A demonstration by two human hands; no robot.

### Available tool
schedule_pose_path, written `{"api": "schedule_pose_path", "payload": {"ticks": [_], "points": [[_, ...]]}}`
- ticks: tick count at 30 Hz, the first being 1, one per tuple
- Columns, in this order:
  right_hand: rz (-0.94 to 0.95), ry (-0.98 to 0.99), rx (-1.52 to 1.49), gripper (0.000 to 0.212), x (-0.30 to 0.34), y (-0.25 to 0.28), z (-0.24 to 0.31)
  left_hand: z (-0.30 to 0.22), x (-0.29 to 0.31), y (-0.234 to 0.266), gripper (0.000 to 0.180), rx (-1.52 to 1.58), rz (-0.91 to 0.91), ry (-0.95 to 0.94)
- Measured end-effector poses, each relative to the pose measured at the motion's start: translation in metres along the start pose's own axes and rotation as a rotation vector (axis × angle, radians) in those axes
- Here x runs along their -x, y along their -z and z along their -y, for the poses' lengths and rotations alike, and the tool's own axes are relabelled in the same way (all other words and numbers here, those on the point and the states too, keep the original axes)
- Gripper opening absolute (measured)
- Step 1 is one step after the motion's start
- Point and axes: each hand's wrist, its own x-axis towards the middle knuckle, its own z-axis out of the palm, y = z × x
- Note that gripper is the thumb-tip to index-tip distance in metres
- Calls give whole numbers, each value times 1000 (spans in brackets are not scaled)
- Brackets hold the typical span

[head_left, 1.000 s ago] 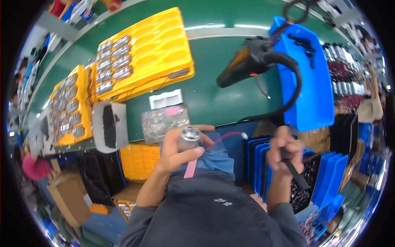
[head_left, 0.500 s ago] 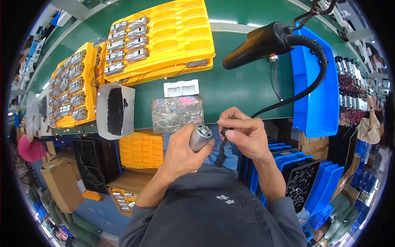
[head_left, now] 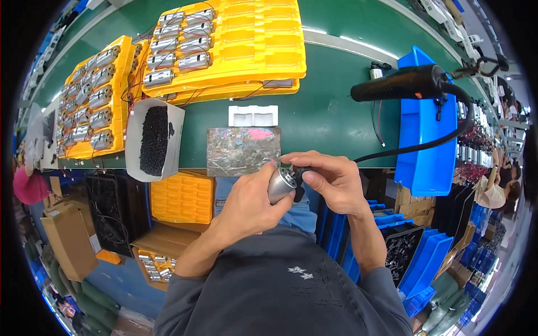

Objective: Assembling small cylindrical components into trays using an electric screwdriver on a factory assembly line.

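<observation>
A silver cylindrical motor [head_left: 279, 186] is held in my left hand [head_left: 249, 200], with fingers wrapped round its body and its end tilted up toward the right. My right hand [head_left: 335, 182] is closed at that end, thumb and forefinger pinching a small black part [head_left: 300, 173] against or right beside the motor. The part's exact shape is mostly hidden by the fingers. Just beyond my hands lies a worn, paint-stained block [head_left: 244, 151], and past it a white two-pocket holder [head_left: 253, 116].
A white bin of small black pieces [head_left: 152, 140] stands left. Yellow trays with motors [head_left: 235, 56] are stacked beyond it. A black handheld power tool [head_left: 398, 84] hangs at right, its cable crossing near the bench edge. A blue bin [head_left: 426, 140] sits behind it.
My right hand has brought the small black part over to the motor's end. The motor has tilted further right. My view has shifted, and the hanging tool appears further right.
</observation>
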Motion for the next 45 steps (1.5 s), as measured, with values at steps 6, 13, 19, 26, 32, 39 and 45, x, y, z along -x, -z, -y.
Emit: {"api": "schedule_pose_path", "payload": {"ticks": [6, 13, 19, 26, 32, 39, 45], "points": [[-13, -15, 110, 26, -3, 1, 0, -2, -7, 7, 27, -51, 32, 51], [-135, -223, -88, 27, -4, 0, -3, 1, -7, 2, 25, -233, -28, -14], [-170, -399, -229, 27, -8, 2, 2, -3, -5, 0, 23, -572, -118, -137], [-163, -587, -230, 27, -19, 8, 6, -3, -7, -3, 26, -974, -166, -322], [-79, -695, -131, 26, -35, 8, 5, 8, -11, -2, 34, -1017, -137, -353], [102, -250, 324, 22, -24, 10, 5, 25, -16, 9, 49, 565, 281, 462], [-22, -14, 695, 17, -42, 8, -13, 51, -16, -9, 49, 495, 75, 249]]}}
